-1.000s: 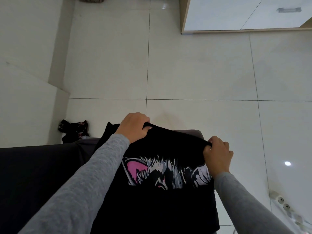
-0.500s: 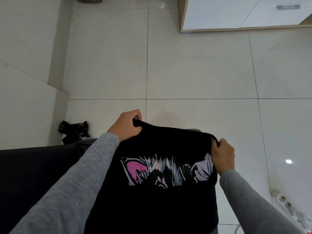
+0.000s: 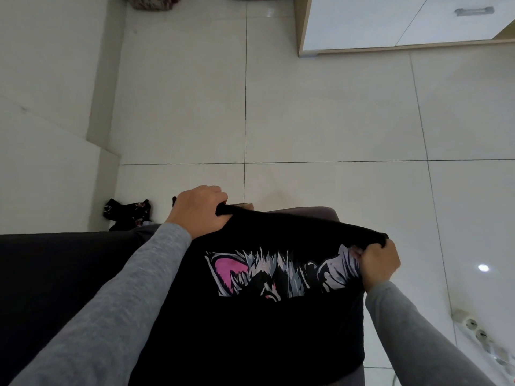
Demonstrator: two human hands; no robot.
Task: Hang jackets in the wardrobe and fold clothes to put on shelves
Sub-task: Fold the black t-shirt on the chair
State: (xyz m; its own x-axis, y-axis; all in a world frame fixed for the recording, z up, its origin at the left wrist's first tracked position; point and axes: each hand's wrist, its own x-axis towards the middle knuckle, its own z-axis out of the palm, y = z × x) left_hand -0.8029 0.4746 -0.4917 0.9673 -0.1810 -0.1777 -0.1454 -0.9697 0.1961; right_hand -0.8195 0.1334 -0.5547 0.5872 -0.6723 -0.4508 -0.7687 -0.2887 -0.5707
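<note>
A black T-shirt [image 3: 250, 324] with a pink, white and grey animal print hangs in front of me, stretched between both hands. My left hand [image 3: 199, 211] grips its top edge at the left, fingers curled over the cloth. My right hand [image 3: 379, 264] pinches the top edge at the right, partly covering the print. Both arms wear grey sleeves. The shirt's lower part runs out of view at the bottom.
A dark sofa seat [image 3: 50, 274] fills the lower left. A small black garment [image 3: 128, 213] lies on the floor by the wall. A white cabinet [image 3: 390, 23] stands at the top right. A white power strip [image 3: 479, 335] lies on the tiles at the lower right.
Both hands have drawn further apart and the shirt's top edge is pulled tighter. My right hand has moved right and slightly down; the view has shifted a little.
</note>
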